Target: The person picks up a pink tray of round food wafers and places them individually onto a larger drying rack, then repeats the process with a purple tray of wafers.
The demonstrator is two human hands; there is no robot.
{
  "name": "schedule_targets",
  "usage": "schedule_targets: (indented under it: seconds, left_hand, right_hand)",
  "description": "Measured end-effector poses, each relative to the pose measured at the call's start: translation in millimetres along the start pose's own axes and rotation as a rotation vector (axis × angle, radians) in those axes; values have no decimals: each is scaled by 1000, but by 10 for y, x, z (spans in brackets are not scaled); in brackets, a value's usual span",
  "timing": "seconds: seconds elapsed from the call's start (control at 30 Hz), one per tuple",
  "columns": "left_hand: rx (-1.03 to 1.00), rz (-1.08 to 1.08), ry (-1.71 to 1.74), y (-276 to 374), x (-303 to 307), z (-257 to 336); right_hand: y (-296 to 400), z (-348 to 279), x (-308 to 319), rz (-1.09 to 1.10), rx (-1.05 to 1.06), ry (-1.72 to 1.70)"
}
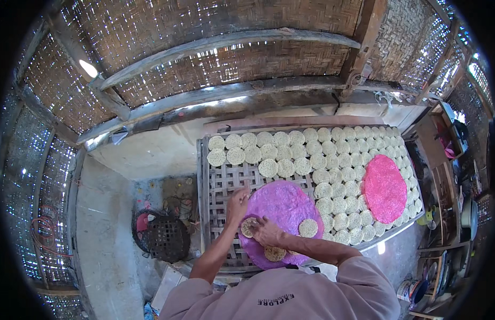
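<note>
A purple plastic sheet (281, 200) lies over the near part of a woven bamboo rack (225, 180). On the sheet are several pale round discs that look like raw crackers, among them one at the right (308, 228) and one near the front edge (274, 253). My right hand (267, 233) reaches across the sheet, its fingertips over the edge of another disc (248, 227); whether they grip it is unclear. My left hand (238, 202), fingers bent, is at the sheet's upper left edge. What its fingers hold, if anything, is hidden.
Rows of similar discs (339, 160) cover the rack's back and right. A pink plastic sheet (386, 189) lies on them. A dark basket (168, 238) stands on the floor at left. Wooden shelves (447, 200) are at right, a woven bamboo wall (231, 60) behind.
</note>
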State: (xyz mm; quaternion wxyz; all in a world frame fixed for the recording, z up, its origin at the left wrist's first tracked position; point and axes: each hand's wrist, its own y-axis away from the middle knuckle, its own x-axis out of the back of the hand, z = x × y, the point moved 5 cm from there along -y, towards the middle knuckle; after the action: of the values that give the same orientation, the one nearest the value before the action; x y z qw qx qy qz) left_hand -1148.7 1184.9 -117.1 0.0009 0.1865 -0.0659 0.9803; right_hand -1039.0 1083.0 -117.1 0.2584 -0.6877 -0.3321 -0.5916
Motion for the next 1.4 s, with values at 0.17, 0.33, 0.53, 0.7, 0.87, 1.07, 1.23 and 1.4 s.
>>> schedule_targets:
  seconds: [0.17, 0.33, 0.53, 0.7, 0.87, 1.07, 1.23, 1.4]
  left_hand:
    - [31, -86, -42, 412, -19, -99]
    - [79, -125, 72, 616, 1, -103]
    - [106, -173, 195, 805, 48, -142]
    - [175, -146, 315, 751, 96, -258]
    - [182, -110, 177, 641, 177, -204]
    - [183, -94, 197, 286, 60, -374]
    - [203, 110, 314, -412, 11, -632]
    - [201, 77, 168, -939, -76, -522]
  right_hand:
    - [31, -133, 71, -146, 128, 143]
    - [135, -186, 66, 129, 108, 77]
    - [81, -207, -35, 138, 140, 112]
    - [-54, 16, 260, 189, 30, -139]
    - [-231, 709, 70, 158, -618, -710]
    - [-522, 1336, -351, 469, -572, -1041]
    - [-864, 1660, -93, 382, -633, -1290]
    - [-989, 1905, 100, 600, -457, -661]
